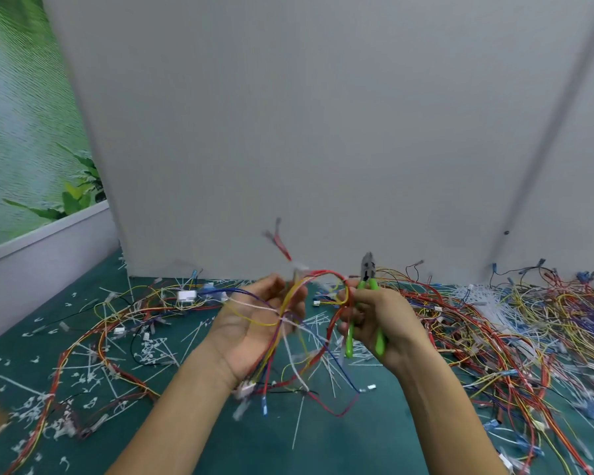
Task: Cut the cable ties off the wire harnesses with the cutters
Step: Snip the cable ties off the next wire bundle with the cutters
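Watching through the head camera, I see two bare forearms over the green table [220, 447], which is littered with white cut ties [151, 349]. The left hand [254, 323] lies palm up, fingers curled round a wire harness [286, 313] of red, yellow and blue strands. The harness is lifted off the table between both hands and is blurred. The right hand [381, 323] is wrapped tight round the green-handled cutters [367, 269], grey nose pointing up, just beside the harness's red loop. I cannot tell whether the blades are parted. Farther right, a pile of harnesses [528, 320] spreads along the grey wall [323, 132].
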{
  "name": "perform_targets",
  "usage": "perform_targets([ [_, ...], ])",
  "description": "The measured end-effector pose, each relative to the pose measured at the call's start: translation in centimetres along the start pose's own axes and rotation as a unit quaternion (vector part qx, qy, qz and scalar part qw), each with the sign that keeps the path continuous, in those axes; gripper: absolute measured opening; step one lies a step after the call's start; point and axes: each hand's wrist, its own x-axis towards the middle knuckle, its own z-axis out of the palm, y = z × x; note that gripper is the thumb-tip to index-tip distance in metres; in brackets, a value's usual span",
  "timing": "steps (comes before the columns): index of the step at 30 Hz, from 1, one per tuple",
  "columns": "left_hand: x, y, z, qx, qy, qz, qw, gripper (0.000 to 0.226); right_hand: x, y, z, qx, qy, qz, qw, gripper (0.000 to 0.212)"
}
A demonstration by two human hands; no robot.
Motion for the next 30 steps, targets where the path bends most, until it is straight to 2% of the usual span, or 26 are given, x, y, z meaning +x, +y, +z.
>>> perform_targets([
  [2, -0.7, -0.1, 1.0, 0.002, -0.043, -0.041, 0.998, 0.015, 0.4, 0.1, -0.3, 0.088, 0.015, 0.036, 0.995, 0.016],
  [6, -0.8, -0.5, 0.6, 0.133, -0.098, -0.078, 0.983, 0.018, 0.9, 0.3, -0.6, 0.208, 0.01, 0.072, 0.975, 0.026],
  [9, -1.4, -0.6, 0.9, 0.212, -0.161, -0.082, 0.961, 0.021, 1.2, 0.5, -0.6, 0.216, 0.03, 0.073, 0.973, 0.037],
  [12, -1.3, -0.7, 0.5, 0.269, -0.192, -0.051, 0.942, 0.043, 1.6, 0.9, -0.8, 0.216, 0.064, 0.069, 0.972, 0.037],
  [15, -1.5, -0.9, 0.2, 0.374, -0.214, 0.0, 0.902, 0.057, 1.7, 1.1, -0.7, 0.268, 0.066, 0.07, 0.959, 0.037],
  [18, -1.7, -1.4, 0.0, 0.508, -0.224, 0.044, 0.831, 0.064, 1.4, 1.2, -0.3, 0.272, 0.079, 0.062, 0.957, 0.03],
  [21, -1.8, -1.9, 0.0, 0.576, -0.221, 0.081, 0.783, 0.063, 1.4, 1.3, 0.0, 0.298, 0.064, 0.083, 0.949, 0.024],
  [26, -2.0, -1.9, 0.0, 0.632, -0.219, 0.114, 0.734, 0.051, 1.4, 1.5, -0.3, 0.277, 0.074, 0.088, 0.954, 0.032],
  [28, -2.1, -1.9, 0.2, 0.632, -0.224, 0.122, 0.731, 0.036, 1.5, 1.5, -0.5, 0.266, 0.052, 0.098, 0.957, 0.03],
  [30, -2.2, -2.0, 0.4, 0.608, -0.231, 0.132, 0.748, 0.021, 1.5, 1.4, -0.8, 0.255, 0.039, 0.084, 0.962, 0.016],
])
